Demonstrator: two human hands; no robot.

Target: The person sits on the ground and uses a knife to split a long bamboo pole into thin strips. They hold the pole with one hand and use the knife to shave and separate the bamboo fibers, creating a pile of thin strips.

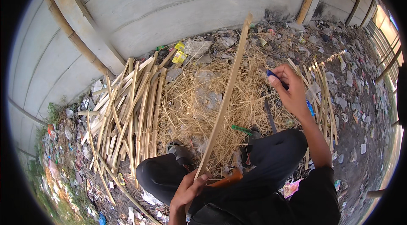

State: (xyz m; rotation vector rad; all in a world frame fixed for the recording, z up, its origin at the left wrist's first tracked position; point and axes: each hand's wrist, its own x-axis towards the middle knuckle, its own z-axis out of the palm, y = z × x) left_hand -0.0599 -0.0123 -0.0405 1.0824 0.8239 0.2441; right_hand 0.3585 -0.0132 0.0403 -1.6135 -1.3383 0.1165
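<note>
Lying on the far side of the dry shavings (176,110), two yellow packets (179,58) do not show whether anything is inside. Near the person, the left hand (189,189) is closed, gripping the near part of a long wooden strip (225,95), which slants over the shavings toward the far wall (203,0). On the right, the right hand (292,91) has its fingers curled, pinching a blue-handled tool (271,73) apart from the strip. More strips (127,117) lie heaped on the left.
</note>
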